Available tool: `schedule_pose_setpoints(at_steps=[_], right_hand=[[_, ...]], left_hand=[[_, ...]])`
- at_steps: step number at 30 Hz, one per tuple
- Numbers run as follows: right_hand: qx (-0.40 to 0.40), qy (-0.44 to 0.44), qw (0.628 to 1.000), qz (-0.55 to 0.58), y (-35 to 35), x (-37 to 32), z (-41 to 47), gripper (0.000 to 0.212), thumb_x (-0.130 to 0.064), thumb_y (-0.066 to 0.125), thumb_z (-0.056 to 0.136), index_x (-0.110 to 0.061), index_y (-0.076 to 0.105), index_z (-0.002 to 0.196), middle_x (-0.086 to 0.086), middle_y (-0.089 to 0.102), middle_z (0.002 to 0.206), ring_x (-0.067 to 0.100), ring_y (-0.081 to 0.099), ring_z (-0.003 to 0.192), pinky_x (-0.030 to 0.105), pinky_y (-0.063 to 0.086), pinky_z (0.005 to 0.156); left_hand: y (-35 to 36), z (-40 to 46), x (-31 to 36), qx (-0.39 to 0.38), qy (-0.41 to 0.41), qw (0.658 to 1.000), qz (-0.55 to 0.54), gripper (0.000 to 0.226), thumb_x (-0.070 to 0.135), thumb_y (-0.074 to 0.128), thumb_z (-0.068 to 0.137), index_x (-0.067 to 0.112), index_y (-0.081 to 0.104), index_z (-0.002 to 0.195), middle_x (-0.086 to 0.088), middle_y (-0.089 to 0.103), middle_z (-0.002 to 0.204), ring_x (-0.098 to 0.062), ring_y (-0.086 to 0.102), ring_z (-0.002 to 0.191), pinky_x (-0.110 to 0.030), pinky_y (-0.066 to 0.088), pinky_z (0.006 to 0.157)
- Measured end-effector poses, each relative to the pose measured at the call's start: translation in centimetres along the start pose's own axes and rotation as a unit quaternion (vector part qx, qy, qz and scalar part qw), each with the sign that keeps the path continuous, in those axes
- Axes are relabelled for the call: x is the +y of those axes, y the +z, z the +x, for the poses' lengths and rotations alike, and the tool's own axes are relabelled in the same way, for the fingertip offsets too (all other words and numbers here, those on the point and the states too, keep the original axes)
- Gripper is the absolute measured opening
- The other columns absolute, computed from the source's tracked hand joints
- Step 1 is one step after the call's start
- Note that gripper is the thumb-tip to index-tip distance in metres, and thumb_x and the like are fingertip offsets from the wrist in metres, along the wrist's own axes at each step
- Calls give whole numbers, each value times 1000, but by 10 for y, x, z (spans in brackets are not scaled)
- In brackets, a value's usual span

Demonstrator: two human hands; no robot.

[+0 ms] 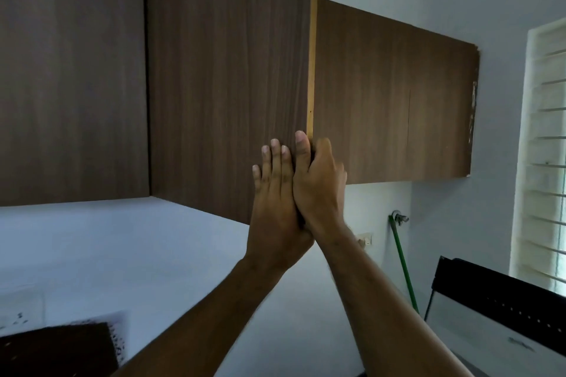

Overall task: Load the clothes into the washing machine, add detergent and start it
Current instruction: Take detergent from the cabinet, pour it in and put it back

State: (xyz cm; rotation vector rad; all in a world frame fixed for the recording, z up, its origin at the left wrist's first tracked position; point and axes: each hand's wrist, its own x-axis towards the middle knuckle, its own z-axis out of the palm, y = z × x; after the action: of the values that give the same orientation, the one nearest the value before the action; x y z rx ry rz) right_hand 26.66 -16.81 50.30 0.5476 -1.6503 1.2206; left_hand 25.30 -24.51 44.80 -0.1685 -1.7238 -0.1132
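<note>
A tall dark wood-grain cabinet door point(226, 76) hangs open above me, its long axis vertical, its pale unfinished edge facing me. My left hand point(275, 202) presses flat on its smooth face, fingers straight. My right hand point(318, 184) grips the lower edge, fingers curled behind it, thumb in front. No clothes or washing machine are in view. A green hose point(404, 263) leans on the white wall.
</note>
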Motion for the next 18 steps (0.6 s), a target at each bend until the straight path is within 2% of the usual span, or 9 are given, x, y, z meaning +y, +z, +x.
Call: schedule_pose_setpoints(at_steps=[2,4,8,12,15,16,18], right_hand=[[6,-17,1000,6,2,-21,-12,34,-49,40,99,-20,52,88,-16,52,66,6,54,56,13,40,59],[9,-33,999,16,3,-40,-23,32,-48,41,99,-20,51,87,-16,51,65,5,53,54,11,39,57],[4,-24,998,65,4,-69,-35,33,-47,48,99,-20,49,81,-12,49,62,6,50,53,16,43,56],[-63,-14,987,147,6,-90,-37,25,-40,56,97,-22,46,82,-10,49,66,2,49,56,12,43,56],[-105,-10,970,219,9,-105,-37,13,-29,56,98,-21,46,96,-12,51,75,-4,52,64,11,45,61],[-121,-6,962,244,12,-110,-37,14,-27,54,99,-17,47,106,-11,53,80,-4,56,69,12,47,64],[-159,5,949,274,19,-120,-39,32,-28,51,99,-10,45,125,-8,58,89,0,64,81,17,52,70]], left_hand=[[-22,-5,-7,10,-5,999,-30,83,67,23,98,7,21,155,-9,12,164,-22,7,153,-43,12,124],[-46,-11,-12,8,0,997,-78,81,62,33,99,5,19,155,-10,12,164,-23,8,153,-47,19,123],[-93,-13,-22,2,11,986,-164,89,44,68,89,-1,24,152,-16,21,161,-27,16,152,-53,30,117],[-127,-16,-35,-12,-59,962,-266,97,36,81,80,5,26,154,-5,27,162,-16,19,151,-46,32,118],[-142,-16,-41,-13,-77,956,-282,98,31,82,79,7,25,154,-3,27,162,-14,22,150,-43,34,118],[-146,-16,-43,-13,-77,955,-288,98,28,82,79,6,24,155,-3,26,162,-14,22,150,-43,34,118],[-154,-17,-49,-11,-76,950,-304,99,22,82,80,4,21,155,-4,24,163,-17,21,151,-46,34,117]])
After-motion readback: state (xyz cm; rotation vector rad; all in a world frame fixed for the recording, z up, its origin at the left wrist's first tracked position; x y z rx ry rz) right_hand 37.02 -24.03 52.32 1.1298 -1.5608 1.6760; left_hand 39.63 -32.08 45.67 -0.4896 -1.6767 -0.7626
